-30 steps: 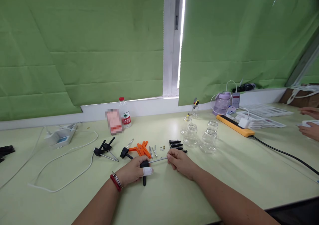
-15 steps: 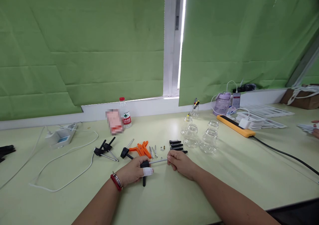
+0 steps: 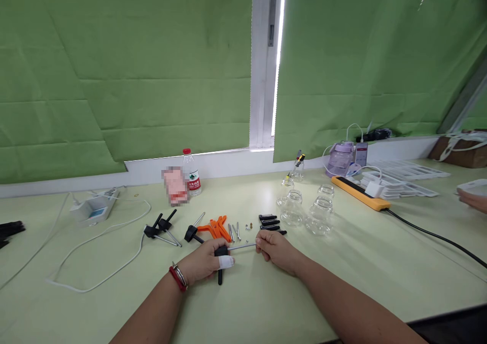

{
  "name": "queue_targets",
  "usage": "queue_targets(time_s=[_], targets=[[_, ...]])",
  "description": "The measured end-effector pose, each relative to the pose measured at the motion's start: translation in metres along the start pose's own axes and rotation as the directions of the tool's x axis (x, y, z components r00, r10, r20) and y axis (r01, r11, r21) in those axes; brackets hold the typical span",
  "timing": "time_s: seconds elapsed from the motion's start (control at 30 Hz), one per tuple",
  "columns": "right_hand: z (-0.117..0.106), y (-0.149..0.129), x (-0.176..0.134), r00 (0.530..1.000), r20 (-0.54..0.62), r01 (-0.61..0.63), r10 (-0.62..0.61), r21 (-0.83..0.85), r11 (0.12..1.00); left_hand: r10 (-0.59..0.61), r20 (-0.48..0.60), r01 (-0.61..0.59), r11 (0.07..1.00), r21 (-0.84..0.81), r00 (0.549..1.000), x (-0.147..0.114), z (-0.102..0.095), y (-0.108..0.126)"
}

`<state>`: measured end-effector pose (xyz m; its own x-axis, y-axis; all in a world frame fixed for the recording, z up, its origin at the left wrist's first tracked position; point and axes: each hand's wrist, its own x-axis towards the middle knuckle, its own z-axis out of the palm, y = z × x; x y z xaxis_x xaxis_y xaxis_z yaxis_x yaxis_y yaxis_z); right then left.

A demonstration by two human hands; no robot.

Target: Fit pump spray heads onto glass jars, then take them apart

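My left hand (image 3: pixel 207 260), with white tape around one finger, is closed on the black end of a metal rod with a black crossbar (image 3: pixel 219 276). The bare rod (image 3: pixel 242 246) runs right to my right hand (image 3: pixel 272 247), whose fingertips pinch its far end; that tip is hidden. Similar black-headed rods (image 3: pixel 162 227) lie to the left, another (image 3: pixel 192 232) just beyond my left hand. Orange plastic clamp parts (image 3: pixel 216 228), loose metal screws (image 3: pixel 234 231) and tiny metal pieces (image 3: pixel 248 227) lie beyond my hands. Black spring-fitted parts (image 3: pixel 269 222) sit behind my right hand.
Clear jars (image 3: pixel 318 217) stand right of centre, one with tools (image 3: pixel 300 161) in it. A water bottle (image 3: pixel 193 174) stands at the back. An orange power strip (image 3: pixel 359 194) trails a black cable. White cords cross the left side. Another person's hand (image 3: pixel 474 199) is at the right edge.
My hands and the rod look the same as before. At the right edge, the other person's hand has shifted and a white tray-like piece now shows there.
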<state>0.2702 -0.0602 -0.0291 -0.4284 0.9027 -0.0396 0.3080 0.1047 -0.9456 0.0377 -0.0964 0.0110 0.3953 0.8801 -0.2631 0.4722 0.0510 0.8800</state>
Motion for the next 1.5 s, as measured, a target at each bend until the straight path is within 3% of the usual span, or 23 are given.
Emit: queue_targets(time_s=[0.07,0.13,0.23,0.27,0.33,0.4,0.47,0.5,0.57,0.7,1.0,1.07,1.3,1.5], targets=[[0.000,-0.004,-0.002,1.000,-0.027,0.000,0.000,0.008,1.000,0.060,-0.041,-0.060,0.998,0.011,0.997,0.001,0.000,0.000],[0.001,-0.010,-0.005,0.998,-0.054,-0.015,0.017,0.021,1.000,0.137,-0.159,-0.137,0.990,0.017,0.978,0.003,-0.001,-0.001],[0.002,-0.016,-0.007,0.997,-0.056,-0.051,0.053,0.043,0.998,0.185,-0.458,-0.226,0.973,-0.037,0.869,0.006,-0.011,-0.004],[0.002,-0.017,-0.007,0.997,-0.048,-0.052,0.055,0.050,0.997,0.179,-0.576,-0.255,0.966,-0.053,0.798,0.006,-0.018,-0.007],[0.002,-0.016,-0.007,0.998,-0.032,-0.044,0.046,0.058,0.997,0.130,-0.795,-0.255,0.966,-0.032,0.593,0.005,-0.034,-0.013],[0.002,-0.013,-0.006,0.999,-0.021,-0.026,0.027,0.056,0.998,0.069,-0.910,-0.076,0.996,0.041,0.409,0.002,-0.052,-0.021],[0.002,-0.009,-0.005,1.000,-0.016,-0.013,0.013,0.048,0.999,0.030,-0.955,0.222,0.970,0.098,0.294,0.000,-0.069,-0.028],[0.002,-0.008,-0.004,1.000,-0.015,-0.008,0.008,0.045,0.999,0.003,-0.956,0.347,0.931,0.109,0.292,-0.001,-0.076,-0.032],[0.002,-0.005,-0.004,1.000,-0.011,-0.002,0.003,0.046,0.999,-0.029,-0.944,0.401,0.909,0.111,0.328,-0.001,-0.084,-0.038],[0.001,-0.004,-0.003,1.000,-0.006,0.007,-0.006,0.044,0.999,-0.083,-0.905,0.415,0.903,0.108,0.417,0.006,-0.087,-0.047],[0.002,0.000,-0.001,1.000,0.006,-0.001,0.001,0.043,0.999,-0.106,-0.832,0.486,0.848,0.210,0.545,0.008,-0.089,-0.052],[0.002,0.002,-0.001,1.000,0.009,0.001,-0.002,0.041,0.999,-0.106,-0.828,0.510,0.828,0.233,0.550,0.006,-0.092,-0.051],[0.003,0.003,0.000,1.000,-0.020,0.009,-0.008,0.028,1.000,-0.118,-0.859,0.624,0.736,0.261,0.498,-0.002,-0.104,-0.053],[0.003,0.009,0.003,0.999,-0.019,0.040,-0.039,0.054,0.998,-0.151,-0.835,0.652,0.702,0.286,0.529,-0.004,-0.107,-0.057]])
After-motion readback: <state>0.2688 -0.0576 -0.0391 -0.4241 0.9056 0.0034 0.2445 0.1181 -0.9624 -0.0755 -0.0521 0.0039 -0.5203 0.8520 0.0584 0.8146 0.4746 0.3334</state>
